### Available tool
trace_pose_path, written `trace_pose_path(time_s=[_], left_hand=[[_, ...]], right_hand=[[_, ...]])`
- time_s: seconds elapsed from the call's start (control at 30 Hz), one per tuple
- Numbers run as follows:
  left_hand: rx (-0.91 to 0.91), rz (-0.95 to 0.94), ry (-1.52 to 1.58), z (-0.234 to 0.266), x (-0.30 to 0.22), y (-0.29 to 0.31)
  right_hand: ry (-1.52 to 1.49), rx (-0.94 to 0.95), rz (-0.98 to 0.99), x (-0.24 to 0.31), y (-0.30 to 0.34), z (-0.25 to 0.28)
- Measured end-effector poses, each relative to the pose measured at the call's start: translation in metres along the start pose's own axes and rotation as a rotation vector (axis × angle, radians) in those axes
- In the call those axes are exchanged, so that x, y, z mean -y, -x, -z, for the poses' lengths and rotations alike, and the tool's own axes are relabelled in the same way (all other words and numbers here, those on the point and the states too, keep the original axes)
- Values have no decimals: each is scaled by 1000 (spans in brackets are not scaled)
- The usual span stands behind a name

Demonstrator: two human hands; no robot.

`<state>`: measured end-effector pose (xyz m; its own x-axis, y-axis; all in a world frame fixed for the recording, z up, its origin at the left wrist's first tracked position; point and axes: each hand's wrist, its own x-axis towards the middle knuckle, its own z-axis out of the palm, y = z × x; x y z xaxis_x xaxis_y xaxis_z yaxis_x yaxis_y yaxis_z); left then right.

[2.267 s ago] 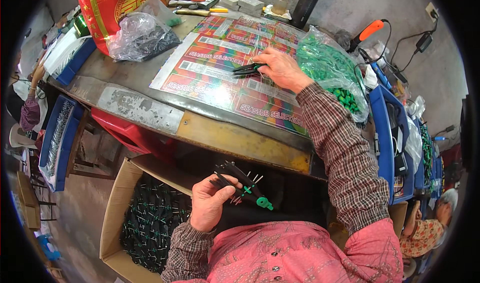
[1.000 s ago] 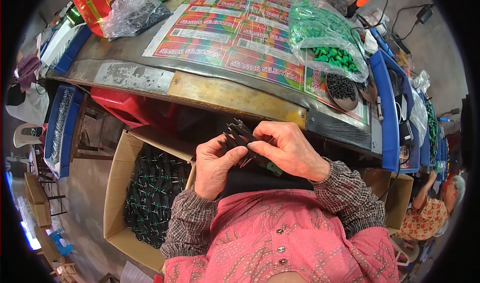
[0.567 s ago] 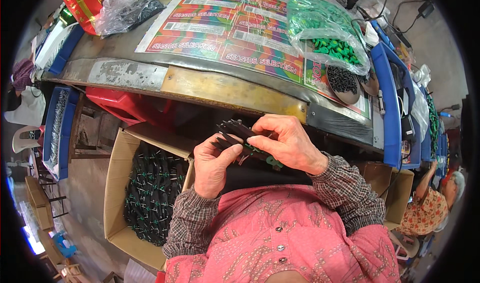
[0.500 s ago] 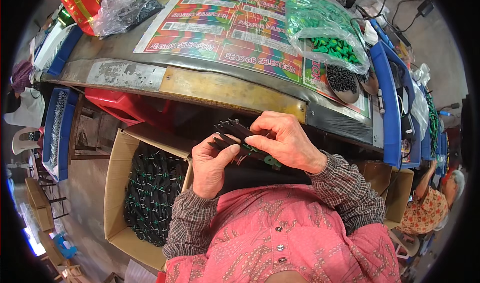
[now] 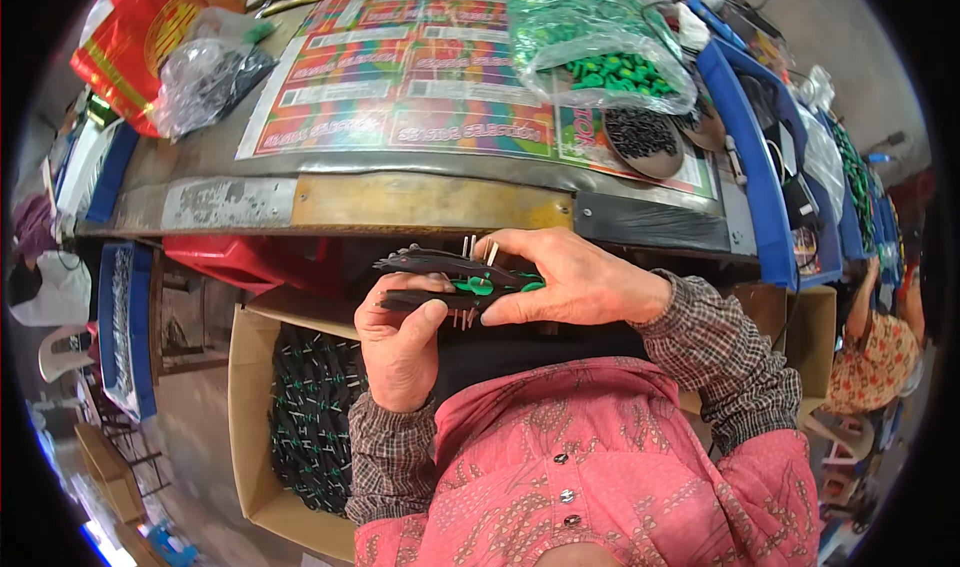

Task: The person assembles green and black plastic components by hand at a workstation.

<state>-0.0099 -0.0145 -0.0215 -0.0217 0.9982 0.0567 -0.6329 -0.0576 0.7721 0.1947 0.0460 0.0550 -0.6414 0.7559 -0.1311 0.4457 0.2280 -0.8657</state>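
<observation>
Between both hands, over my lap, is a bundle of flat black pieces (image 5: 432, 261) with green round parts and thin pale pins sticking out above and below. My left hand (image 5: 402, 342) grips its left end, thumb on the near side. The right end is pinched by my right hand (image 5: 565, 275), fingers over the far side and thumb beneath. What exactly the pieces are I cannot make out. To the left of my lap, an open cardboard box (image 5: 245, 417) holds many similar black pieces (image 5: 308, 417) with green parts and pins.
The worktable edge (image 5: 430, 202) runs just beyond my hands. On the table lie printed colourful sheets (image 5: 360, 87), a clear bag of green parts (image 5: 605, 42) and a dish of small black parts (image 5: 642, 142). A blue bin (image 5: 755, 157) stands right. Another person (image 5: 880, 352) is at far right.
The bundle has been turned to lie more level, with its pins now upright and green parts between the black pieces. Both hands have shifted, and the head view has moved slightly.
</observation>
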Motion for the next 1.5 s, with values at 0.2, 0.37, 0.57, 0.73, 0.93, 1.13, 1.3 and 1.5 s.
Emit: trace_pose_path(time_s=[0.2,0.37,0.57,0.73,0.93,1.13,1.3,1.5], left_hand=[[79,-33,17,-32,-6,-6],[72,-217,-212,-57,-10,-4],[129,-264,-175,-79,-12,7],[278,-301,-114,-116,6,16],[411,-257,-171,-159,39,16],[602,-275,-151,-234,67,15],[695,-168,-208,-290,84,27],[1052,-394,-431,-296,99,16]], right_hand=[[-97,-4,-56,11,15,21],[-210,-315,5,6,41,26],[-706,-531,-18,-1,97,-3],[-1251,-586,154,13,115,-27],[-1283,-763,461,15,141,9],[-1290,-1070,538,25,190,56],[-1087,-1241,570,6,246,91],[-643,-1742,368,11,373,137]])
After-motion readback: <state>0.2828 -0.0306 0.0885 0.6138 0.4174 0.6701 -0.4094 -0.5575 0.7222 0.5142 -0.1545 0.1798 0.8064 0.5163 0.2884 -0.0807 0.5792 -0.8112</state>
